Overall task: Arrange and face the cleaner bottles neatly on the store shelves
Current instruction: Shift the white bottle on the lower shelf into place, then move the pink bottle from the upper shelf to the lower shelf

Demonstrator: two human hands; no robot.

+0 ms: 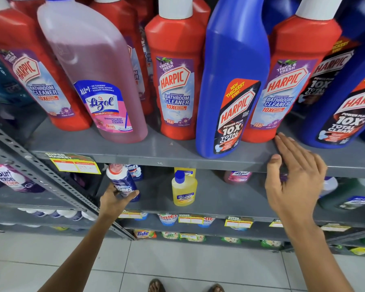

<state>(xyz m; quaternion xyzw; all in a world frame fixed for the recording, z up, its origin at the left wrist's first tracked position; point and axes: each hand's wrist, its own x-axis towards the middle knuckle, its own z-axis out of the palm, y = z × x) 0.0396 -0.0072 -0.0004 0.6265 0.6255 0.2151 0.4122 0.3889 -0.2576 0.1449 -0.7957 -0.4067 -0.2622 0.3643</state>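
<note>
Left grip [116, 199] wraps a small Domex bottle [123, 182] on the lower shelf [219, 199], its long axis tilted, cap up and left. Right grip [293, 178] is spread and empty, fingertips [280, 138] touching or just short of the base of a red Harpic bottle [291, 81] standing upright directly above it; contact cannot be told. A blue Harpic bottle [232, 81] stands forward to that grip's left, likely needing alignment. Bottle tops are cut off.
</note>
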